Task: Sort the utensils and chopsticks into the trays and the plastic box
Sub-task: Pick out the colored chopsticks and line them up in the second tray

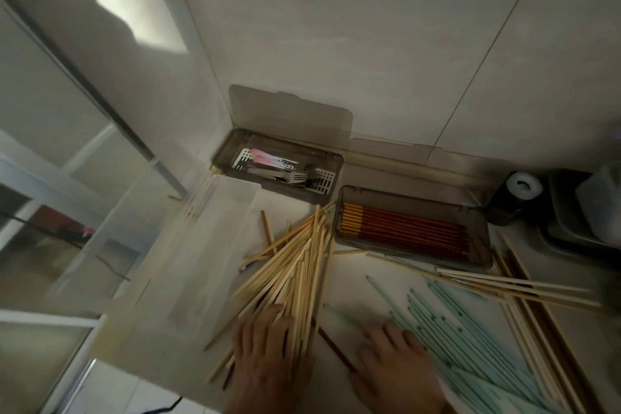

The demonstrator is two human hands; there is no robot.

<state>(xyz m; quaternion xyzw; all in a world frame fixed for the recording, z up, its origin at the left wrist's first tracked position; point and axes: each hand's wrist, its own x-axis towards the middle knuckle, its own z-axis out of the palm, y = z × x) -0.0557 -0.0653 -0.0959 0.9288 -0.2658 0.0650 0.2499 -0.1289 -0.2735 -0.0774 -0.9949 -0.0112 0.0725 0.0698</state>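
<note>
Bundle: wooden chopsticks [295, 265] fan out on the counter between the plastic box [188, 245] and the tray of red chopsticks [410, 228].
Long axis: near ends at the lower left, tips up-right toward the trays.
Left hand [265, 356]: fingers curl over the bundle's near ends, gathering them.
Right hand [393, 363]: flat, fingers spread on the green chopsticks [470, 339].
Nearer hand: left, already on the bundle.
Target, likely: the plastic box, just left of the bundle.
Far tray [279, 165]: holds forks and other utensils.
</note>
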